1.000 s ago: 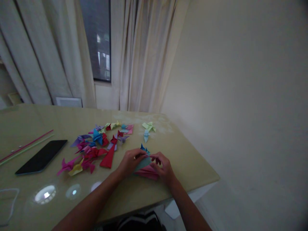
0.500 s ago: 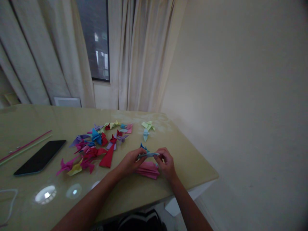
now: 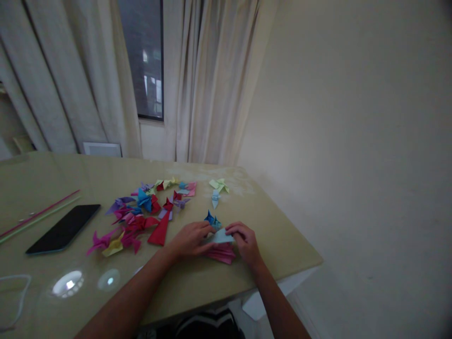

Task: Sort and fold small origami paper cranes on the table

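Note:
My left hand (image 3: 190, 238) and my right hand (image 3: 245, 241) both pinch a light blue folded paper (image 3: 221, 237) held low over a stack of pink paper sheets (image 3: 221, 253) on the olive table (image 3: 275, 240). The fingers of both hands are closed on the blue paper's edges. A small dark blue origami piece (image 3: 211, 219) lies just behind the hands.
A heap of coloured origami figures (image 3: 141, 214) lies left of the hands, with a red paper cone (image 3: 159, 230). A black phone (image 3: 63, 228) and two thin sticks (image 3: 37, 216) lie farther left. A pale green origami piece (image 3: 219, 184) sits behind. The table edge runs close on the right.
The blue paper was lifted up edge-on half a second ago and is now laid back down flat over the pink stack. Both hands lowered with it.

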{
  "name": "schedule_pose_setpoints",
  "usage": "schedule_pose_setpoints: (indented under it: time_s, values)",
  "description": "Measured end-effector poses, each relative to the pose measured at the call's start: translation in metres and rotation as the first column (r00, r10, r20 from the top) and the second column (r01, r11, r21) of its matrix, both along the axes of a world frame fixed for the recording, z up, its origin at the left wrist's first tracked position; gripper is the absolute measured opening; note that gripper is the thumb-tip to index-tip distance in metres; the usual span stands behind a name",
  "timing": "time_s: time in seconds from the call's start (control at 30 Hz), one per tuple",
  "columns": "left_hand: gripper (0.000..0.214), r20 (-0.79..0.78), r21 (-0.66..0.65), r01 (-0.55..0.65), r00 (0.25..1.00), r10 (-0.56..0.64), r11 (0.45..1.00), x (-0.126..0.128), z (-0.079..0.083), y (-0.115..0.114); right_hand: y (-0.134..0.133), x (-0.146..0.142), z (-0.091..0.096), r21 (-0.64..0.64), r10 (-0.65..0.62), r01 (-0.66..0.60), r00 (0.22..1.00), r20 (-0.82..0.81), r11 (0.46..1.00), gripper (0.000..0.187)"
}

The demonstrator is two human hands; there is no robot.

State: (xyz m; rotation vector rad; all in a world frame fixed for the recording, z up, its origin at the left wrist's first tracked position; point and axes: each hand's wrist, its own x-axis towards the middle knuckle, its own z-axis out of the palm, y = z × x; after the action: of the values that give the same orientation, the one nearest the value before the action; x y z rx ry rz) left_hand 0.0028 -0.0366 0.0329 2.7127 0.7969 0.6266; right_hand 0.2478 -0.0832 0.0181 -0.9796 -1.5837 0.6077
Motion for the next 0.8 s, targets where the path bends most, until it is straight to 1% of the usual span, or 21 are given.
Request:
schedule_pose_setpoints:
  time_s: [0.03,0.07,0.1,0.13,0.17,0.2,0.23,0.27,0.3,0.33,0.4,0.5,0.53,0.6,0.67,0.73,0.77,0.8]
  values:
    - [0.039,0.004,0.022,-0.030,1.000,0.030,0.999,-0.001,0.001,0.001,0.000,0.000,-0.001,-0.011,0.002,-0.002,1.000,-0.003,1.000,0.029]
    - [0.039,0.003,0.051,-0.094,0.996,0.094,0.994,-0.003,0.003,0.003,0.000,0.001,-0.001,-0.020,0.002,-0.002,1.000,-0.004,1.000,0.029]
    - [0.039,-0.005,0.087,-0.197,0.980,0.198,0.977,-0.006,0.004,0.005,0.000,0.001,-0.002,-0.023,0.001,-0.001,1.000,0.000,1.000,0.029]
    - [0.038,-0.017,0.129,-0.328,0.943,0.333,0.936,-0.010,0.006,0.007,0.001,0.002,-0.003,-0.020,-0.001,0.001,1.000,0.009,1.000,0.029]
    - [0.037,-0.035,0.175,-0.465,0.878,0.477,0.868,-0.016,0.008,0.009,0.001,0.002,-0.003,-0.011,-0.003,0.003,1.000,0.024,1.000,0.029]
    - [0.035,-0.058,0.217,-0.584,0.792,0.608,0.782,-0.022,0.009,0.011,0.001,0.002,-0.003,0.001,-0.006,0.006,0.999,0.040,1.000,0.029]
    - [0.034,-0.086,0.250,-0.675,0.699,0.710,0.694,-0.028,0.010,0.013,0.001,0.002,-0.003,0.012,-0.009,0.008,0.998,0.057,1.000,0.029]
    - [0.034,-0.119,0.268,-0.736,0.615,0.780,0.621,-0.035,0.011,0.015,0.001,0.002,-0.003,0.019,-0.012,0.010,0.997,0.074,1.000,0.029]
    - [0.034,-0.156,0.271,-0.774,0.551,0.820,0.572,-0.041,0.010,0.017,0.001,0.001,-0.003,0.022,-0.015,0.013,0.996,0.088,1.000,0.029]
    - [0.035,-0.192,0.262,-0.795,0.512,0.837,0.547,-0.046,0.010,0.018,0.001,0.001,-0.003,0.021,-0.018,0.016,0.995,0.099,1.000,0.029]
    - [0.036,-0.246,0.230,-0.810,0.488,0.838,0.539,-0.053,0.008,0.021,0.001,-0.001,-0.003,0.019,-0.024,0.022,0.994,0.109,1.000,0.030]
    - [0.038,-0.265,0.155,-0.821,0.501,0.824,0.549,-0.057,0.005,0.025,0.001,-0.001,-0.002,0.016,-0.033,0.032,0.993,0.114,0.999,0.029]
    - [0.036,-0.249,0.092,-0.830,0.515,0.820,0.550,-0.059,0.004,0.026,0.001,-0.001,-0.003,0.018,-0.036,0.034,0.993,0.116,0.999,0.028]
    - [0.030,-0.178,-0.088,-0.830,0.556,0.812,0.550,-0.061,0.004,0.030,0.001,0.000,-0.003,0.024,-0.037,0.034,0.992,0.123,0.999,0.028]
    - [0.022,-0.080,-0.250,-0.791,0.592,0.802,0.559,-0.064,0.005,0.036,0.001,0.000,-0.004,0.032,-0.034,0.030,0.991,0.127,0.999,0.028]
    - [0.021,0.003,-0.336,-0.744,0.612,0.791,0.577,-0.065,0.007,0.041,0.002,0.000,-0.005,0.043,-0.032,0.027,0.991,0.130,0.999,0.028]
    - [0.025,0.026,-0.344,-0.732,0.618,0.786,0.587,-0.065,0.008,0.044,0.002,0.000,-0.005,0.049,-0.033,0.027,0.991,0.132,0.998,0.028]
    - [0.028,0.092,-0.396,-0.695,0.620,0.779,0.600,-0.063,0.009,0.046,0.002,-0.001,-0.005,0.056,-0.036,0.028,0.990,0.137,0.998,0.028]
